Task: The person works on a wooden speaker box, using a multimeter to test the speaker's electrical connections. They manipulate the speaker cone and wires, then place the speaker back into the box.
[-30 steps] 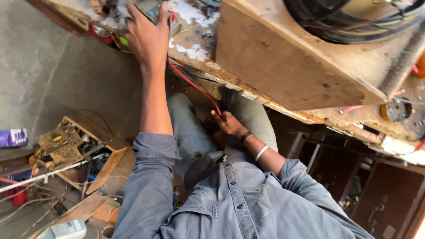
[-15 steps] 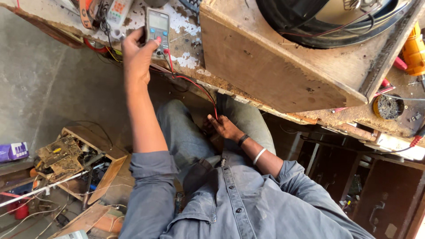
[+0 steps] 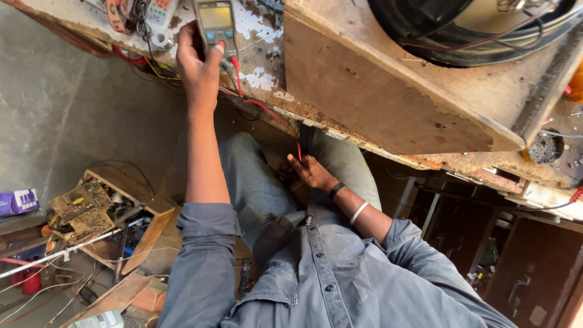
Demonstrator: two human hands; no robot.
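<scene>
The meter (image 3: 214, 27), a dark upright handheld unit, lies on the worktop (image 3: 388, 103) near its front edge; its screen is a pale yellow-green rectangle at the top of the body, above a row of small buttons. Left of the meter lies a second device (image 3: 159, 13), white, with coloured buttons; whether it has a screen cannot be told. Far below and left of the meter, on the floor, rests a purple and white box (image 3: 18, 200), a flat rectangular package.
</scene>
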